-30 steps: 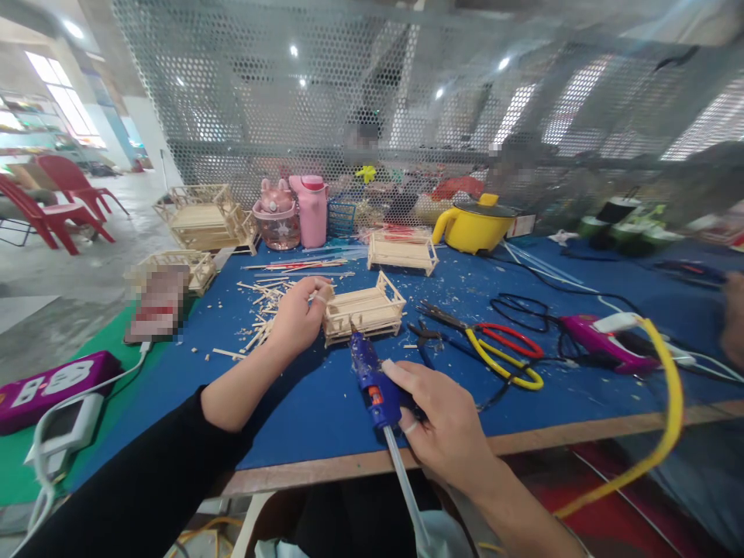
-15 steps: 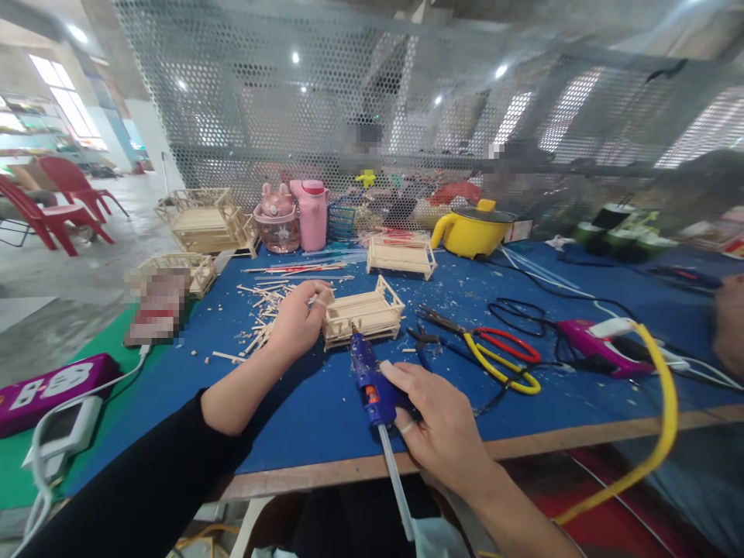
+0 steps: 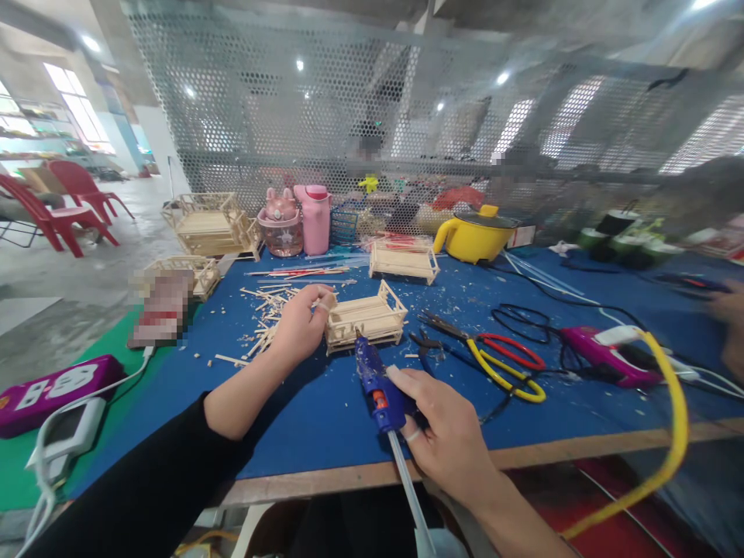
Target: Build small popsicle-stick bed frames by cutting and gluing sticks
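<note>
Head view, nearest first: the right hand is wrapped around the handle of a blue glue gun, fingers closed on it, a clear glue stick running out of its back toward the table edge. The gun's nozzle points at the little wooden bed frame, its tip just in front of the frame's near side. The left hand rests at the left end of that frame, thumb and forefinger pinched together at its corner post; whether they hold a separate stick I cannot tell.

Left of the frame lies a scatter of loose wooden sticks on the blue table. Right of the frame lie black pliers, then yellow-and-red scissors, and farther right a purple glue gun with a yellow cord. Behind the frame stands a second wooden frame, with a yellow pot to its right and a pink bottle and pink cup to its left. Far left of the frame, a purple power strip lies on green matting.
</note>
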{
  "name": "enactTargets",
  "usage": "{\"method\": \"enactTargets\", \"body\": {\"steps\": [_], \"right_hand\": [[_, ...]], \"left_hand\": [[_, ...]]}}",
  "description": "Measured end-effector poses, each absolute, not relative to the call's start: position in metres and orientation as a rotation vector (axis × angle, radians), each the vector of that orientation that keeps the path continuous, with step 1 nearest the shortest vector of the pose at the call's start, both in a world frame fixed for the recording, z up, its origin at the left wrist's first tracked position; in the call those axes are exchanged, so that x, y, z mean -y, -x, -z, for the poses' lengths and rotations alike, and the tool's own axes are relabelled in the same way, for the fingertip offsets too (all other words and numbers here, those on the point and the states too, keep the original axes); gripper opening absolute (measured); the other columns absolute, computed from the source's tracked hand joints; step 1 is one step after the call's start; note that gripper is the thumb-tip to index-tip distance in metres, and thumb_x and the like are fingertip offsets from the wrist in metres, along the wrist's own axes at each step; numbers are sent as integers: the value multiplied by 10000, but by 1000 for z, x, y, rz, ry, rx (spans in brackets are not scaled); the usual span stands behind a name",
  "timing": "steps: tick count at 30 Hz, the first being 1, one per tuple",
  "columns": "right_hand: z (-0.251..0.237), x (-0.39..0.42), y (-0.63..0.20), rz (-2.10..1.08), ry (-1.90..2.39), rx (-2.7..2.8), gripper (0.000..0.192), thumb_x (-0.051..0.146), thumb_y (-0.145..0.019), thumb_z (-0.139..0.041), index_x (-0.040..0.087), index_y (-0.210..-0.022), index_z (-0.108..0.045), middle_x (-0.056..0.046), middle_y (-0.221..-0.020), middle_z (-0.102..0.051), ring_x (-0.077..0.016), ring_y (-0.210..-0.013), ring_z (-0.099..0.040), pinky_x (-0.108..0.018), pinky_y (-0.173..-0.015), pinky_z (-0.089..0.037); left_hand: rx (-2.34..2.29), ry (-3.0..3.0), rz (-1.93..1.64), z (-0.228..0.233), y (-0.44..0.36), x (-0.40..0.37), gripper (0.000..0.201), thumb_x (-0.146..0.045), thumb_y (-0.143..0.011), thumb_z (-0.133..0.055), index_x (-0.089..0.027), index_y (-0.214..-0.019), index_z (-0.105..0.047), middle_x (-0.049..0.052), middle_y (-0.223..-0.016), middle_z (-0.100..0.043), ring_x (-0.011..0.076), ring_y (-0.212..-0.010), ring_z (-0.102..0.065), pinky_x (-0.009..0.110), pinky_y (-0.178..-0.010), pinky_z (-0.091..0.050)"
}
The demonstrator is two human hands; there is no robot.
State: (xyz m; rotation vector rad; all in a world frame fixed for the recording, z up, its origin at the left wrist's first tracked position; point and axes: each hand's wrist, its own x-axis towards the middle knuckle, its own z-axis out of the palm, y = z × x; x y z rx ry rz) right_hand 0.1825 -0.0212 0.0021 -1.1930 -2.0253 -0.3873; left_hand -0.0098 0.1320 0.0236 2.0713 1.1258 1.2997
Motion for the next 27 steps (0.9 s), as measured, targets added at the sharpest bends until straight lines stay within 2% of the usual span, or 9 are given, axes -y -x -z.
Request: {"method": "enactTargets", "body": {"steps": [27], "right_hand": [[-3,22,-184,322,1219,2044,447,96,-799,-447,189,-1232,-510,-92,-1093,-678,-215,-963,-662,-349,-784,-562]], "left_hand": [[-1110,-2056,-1307,-24,9,-131,196,-308,-884,-426,-196,-788,-554,75,-1071,-661,199,-993,-602,340,-897,-438]]}}
